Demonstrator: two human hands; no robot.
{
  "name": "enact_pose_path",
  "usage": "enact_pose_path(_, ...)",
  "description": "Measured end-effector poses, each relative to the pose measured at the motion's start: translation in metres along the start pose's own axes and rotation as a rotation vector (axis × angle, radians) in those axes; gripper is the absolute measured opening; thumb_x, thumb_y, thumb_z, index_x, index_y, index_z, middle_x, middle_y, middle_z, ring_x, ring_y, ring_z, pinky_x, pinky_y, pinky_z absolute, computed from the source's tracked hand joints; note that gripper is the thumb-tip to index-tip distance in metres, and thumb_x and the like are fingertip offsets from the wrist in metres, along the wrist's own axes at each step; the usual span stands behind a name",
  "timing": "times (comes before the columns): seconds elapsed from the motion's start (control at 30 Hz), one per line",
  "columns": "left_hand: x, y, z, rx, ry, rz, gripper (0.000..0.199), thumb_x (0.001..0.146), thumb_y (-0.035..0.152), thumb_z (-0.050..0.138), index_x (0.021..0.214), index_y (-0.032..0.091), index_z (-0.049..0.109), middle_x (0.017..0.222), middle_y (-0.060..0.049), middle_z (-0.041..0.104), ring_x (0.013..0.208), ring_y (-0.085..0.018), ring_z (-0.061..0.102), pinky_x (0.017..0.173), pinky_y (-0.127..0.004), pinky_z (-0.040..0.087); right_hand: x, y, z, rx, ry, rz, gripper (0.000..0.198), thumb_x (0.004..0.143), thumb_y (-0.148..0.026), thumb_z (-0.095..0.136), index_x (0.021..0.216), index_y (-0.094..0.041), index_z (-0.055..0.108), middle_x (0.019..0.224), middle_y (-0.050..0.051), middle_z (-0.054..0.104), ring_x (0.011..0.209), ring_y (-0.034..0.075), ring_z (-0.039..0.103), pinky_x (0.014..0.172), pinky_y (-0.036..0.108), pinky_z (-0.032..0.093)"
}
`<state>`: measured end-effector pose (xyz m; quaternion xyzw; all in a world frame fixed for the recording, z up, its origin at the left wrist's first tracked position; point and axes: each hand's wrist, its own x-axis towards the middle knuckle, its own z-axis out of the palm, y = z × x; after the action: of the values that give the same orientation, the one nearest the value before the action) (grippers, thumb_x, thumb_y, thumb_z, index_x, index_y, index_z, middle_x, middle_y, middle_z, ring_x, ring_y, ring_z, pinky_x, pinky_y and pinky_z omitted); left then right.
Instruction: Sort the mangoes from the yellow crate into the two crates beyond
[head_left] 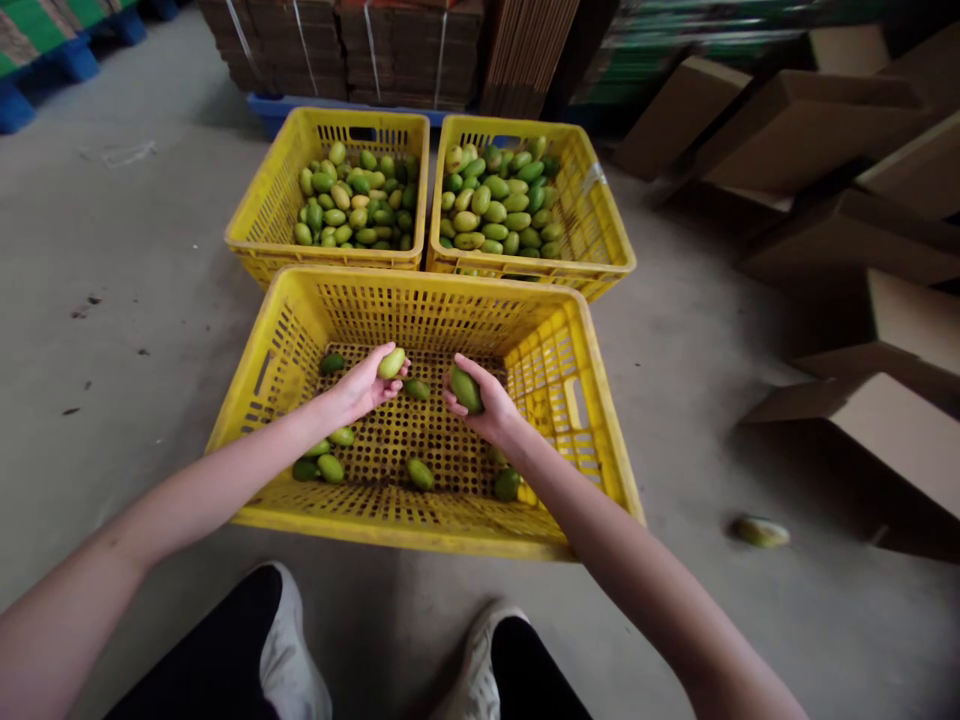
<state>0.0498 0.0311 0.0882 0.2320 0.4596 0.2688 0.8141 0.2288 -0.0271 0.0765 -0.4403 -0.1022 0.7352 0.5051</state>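
My left hand (367,385) is closed around a light green mango (391,363), held over the near yellow crate (420,540). A darker green mango (466,390) sits in the grip of my right hand (489,405), a little to the right over the same crate. Between and below my hands, several loose green mangoes lie on the crate's perforated bottom, among them one mango (421,474) near the front wall and another mango (417,389) close to my left fingers. My right forearm partly hides a mango (507,485) in the front right corner.
Behind stand two yellow crates, the left crate (322,255) and the right crate (611,235), both holding many mangoes. Open cardboard boxes (900,440) lie along the right. One mango (761,531) rests on the floor. Bundled flat cardboard (409,55) is stacked at the back.
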Motion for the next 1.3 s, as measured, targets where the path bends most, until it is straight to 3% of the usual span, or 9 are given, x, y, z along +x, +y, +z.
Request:
enact_pose_path(0.2,0.003,-0.001,-0.002,-0.041,0.034,-0.010,0.036,0.097,0.019,0.035,0.072,0.010,0.060,0.061,-0.003,0.058,0.039,-0.006,0.047,0.035,-0.016,0.034,0.003,0.000,-0.002,0.022,0.148,0.068,0.032,0.093,-0.043,0.055,0.075,-0.018,0.060,0.060,0.000,0.063,0.047,0.010,0.055,0.041,0.021,0.041)
enact_pose_path(0.27,0.004,-0.001,-0.002,-0.040,0.031,-0.028,0.038,0.099,0.022,0.035,0.075,0.010,0.061,0.058,-0.003,0.056,0.041,-0.008,0.050,0.037,-0.016,0.037,0.002,-0.001,-0.002,-0.014,0.128,0.080,0.031,0.092,-0.045,0.054,0.079,-0.018,0.060,0.063,0.001,0.066,0.048,0.012,0.057,0.043,0.023,0.044)
enact_pose_path(0.43,0.001,0.001,-0.001,-0.038,-0.024,-0.040,0.038,0.098,0.033,0.040,0.077,0.011,0.063,0.062,-0.002,0.058,0.041,-0.009,0.053,0.039,-0.018,0.042,-0.001,-0.002,0.000,-0.182,-0.057,0.021,0.032,0.066,-0.039,0.080,0.076,-0.018,0.059,0.065,0.000,0.066,0.044,0.010,0.055,0.037,0.021,0.038)
enact_pose_path(0.53,0.000,0.003,-0.002,-0.059,-0.083,-0.010,0.030,0.094,0.034,0.046,0.076,0.014,0.061,0.058,0.000,0.055,0.035,-0.007,0.046,0.034,-0.017,0.034,-0.002,-0.003,0.001,-0.247,-0.047,-0.027,0.042,0.055,-0.037,0.087,0.070,-0.019,0.053,0.055,-0.005,0.058,0.035,0.007,0.044,0.030,0.020,0.024)
enact_pose_path(0.63,0.002,0.003,-0.006,-0.087,-0.082,0.011,0.025,0.089,0.030,0.053,0.068,0.017,0.054,0.053,0.002,0.052,0.033,-0.007,0.041,0.034,-0.017,0.030,-0.003,-0.003,0.002,-0.290,-0.033,-0.047,0.047,0.054,-0.037,0.088,0.069,-0.022,0.047,0.047,-0.009,0.048,0.031,0.006,0.037,0.028,0.019,0.014)
enact_pose_path(0.8,0.012,-0.004,-0.014,-0.071,0.009,-0.020,0.038,0.093,0.035,0.050,0.061,0.016,0.054,0.051,-0.001,0.055,0.041,-0.009,0.050,0.041,-0.018,0.040,-0.002,-0.002,0.001,-0.314,-0.018,-0.055,0.047,0.050,-0.031,0.090,0.071,-0.023,0.049,0.052,-0.008,0.054,0.035,0.007,0.044,0.028,0.019,0.022)
enact_pose_path(0.97,0.018,-0.008,-0.019,-0.051,0.055,0.000,0.044,0.099,0.037,0.043,0.066,0.013,0.061,0.058,-0.002,0.060,0.045,-0.008,0.053,0.042,-0.016,0.039,0.005,0.001,-0.003,-0.386,0.036,0.008,0.032,0.068,-0.041,0.081,0.070,-0.018,0.059,0.061,0.001,0.065,0.042,0.009,0.051,0.031,0.021,0.033)
enact_pose_path(1.13,0.012,0.001,-0.015,-0.074,0.018,-0.079,0.052,0.102,0.042,0.030,0.081,0.011,0.066,0.062,-0.004,0.062,0.045,-0.009,0.054,0.042,-0.018,0.043,0.007,0.000,-0.004,-0.345,0.119,0.082,0.033,0.081,-0.048,0.069,0.073,-0.017,0.062,0.059,0.002,0.065,0.041,0.010,0.050,0.035,0.022,0.039)
enact_pose_path(1.3,0.005,0.004,-0.006,-0.107,-0.010,0.028,0.022,0.093,0.026,0.051,0.077,0.014,0.061,0.058,0.001,0.056,0.040,-0.007,0.049,0.039,-0.016,0.036,0.001,0.001,-0.001,-0.294,0.045,-0.068,0.040,0.059,-0.036,0.088,0.068,-0.021,0.052,0.055,-0.005,0.057,0.038,0.007,0.045,0.029,0.018,0.025)
